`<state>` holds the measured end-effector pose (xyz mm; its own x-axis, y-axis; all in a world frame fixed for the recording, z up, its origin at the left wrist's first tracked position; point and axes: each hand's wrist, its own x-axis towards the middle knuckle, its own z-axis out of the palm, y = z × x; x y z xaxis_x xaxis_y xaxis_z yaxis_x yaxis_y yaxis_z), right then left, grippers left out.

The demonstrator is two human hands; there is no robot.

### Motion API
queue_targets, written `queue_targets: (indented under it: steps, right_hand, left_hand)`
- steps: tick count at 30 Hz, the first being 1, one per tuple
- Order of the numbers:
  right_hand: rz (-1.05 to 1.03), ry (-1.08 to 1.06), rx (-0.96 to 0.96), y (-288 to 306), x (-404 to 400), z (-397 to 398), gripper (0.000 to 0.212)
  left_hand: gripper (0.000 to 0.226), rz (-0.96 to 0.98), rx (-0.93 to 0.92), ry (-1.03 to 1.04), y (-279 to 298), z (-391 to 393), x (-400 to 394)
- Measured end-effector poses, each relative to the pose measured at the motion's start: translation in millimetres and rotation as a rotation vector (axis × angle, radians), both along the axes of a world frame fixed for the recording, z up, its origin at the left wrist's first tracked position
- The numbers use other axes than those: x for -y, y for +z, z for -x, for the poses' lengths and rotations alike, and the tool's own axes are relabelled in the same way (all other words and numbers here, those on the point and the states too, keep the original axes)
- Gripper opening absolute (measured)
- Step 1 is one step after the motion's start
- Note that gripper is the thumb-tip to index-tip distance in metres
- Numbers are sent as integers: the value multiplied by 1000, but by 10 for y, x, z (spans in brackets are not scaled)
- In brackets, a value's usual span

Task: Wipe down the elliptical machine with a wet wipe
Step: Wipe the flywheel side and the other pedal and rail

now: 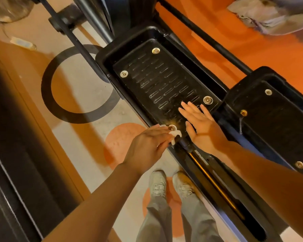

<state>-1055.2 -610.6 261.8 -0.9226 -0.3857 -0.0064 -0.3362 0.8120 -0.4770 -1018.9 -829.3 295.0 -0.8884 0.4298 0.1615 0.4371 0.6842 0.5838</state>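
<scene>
Pinching one wet wipe point(173, 135), left hand point(147, 147); right hand point(202, 127) flat on pedal point(157, 75).

floor: patterned carpet point(87, 95) | 2 grey shoes point(171, 186) | grey trousers point(178, 222) | top right: crumpled cloth point(269, 14)

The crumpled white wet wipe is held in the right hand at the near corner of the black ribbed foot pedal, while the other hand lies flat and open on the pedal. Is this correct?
Not quite. In the head view the left hand pinches the crumpled white wet wipe at the near corner of the black ribbed foot pedal; the right hand lies flat and open on it.
</scene>
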Motion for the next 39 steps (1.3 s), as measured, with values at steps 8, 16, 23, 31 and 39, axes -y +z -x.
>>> queue_targets:
  steps: [8,16,23,31,39]
  right_hand:
    - [-47,-79,29,212,-30,-225,47]
    - [-140,-181,155,462,-414,-540,50]
    - [-160,-233,213,411,-851,-993,50]
    - [-187,-257,236,194,-1151,-1790,50]
    - [-266,-243,364,-271,-1465,-2268,64]
  left_hand:
    - [19,17,286,98,116,153,-246]
    - [19,3,147,25,280,127,-511]
    - [26,86,74,-176,139,-333,-815]
    - [41,246,149,-192,-183,-915,-1194]
    - [40,313,206,-182,-667,-1174,-1468]
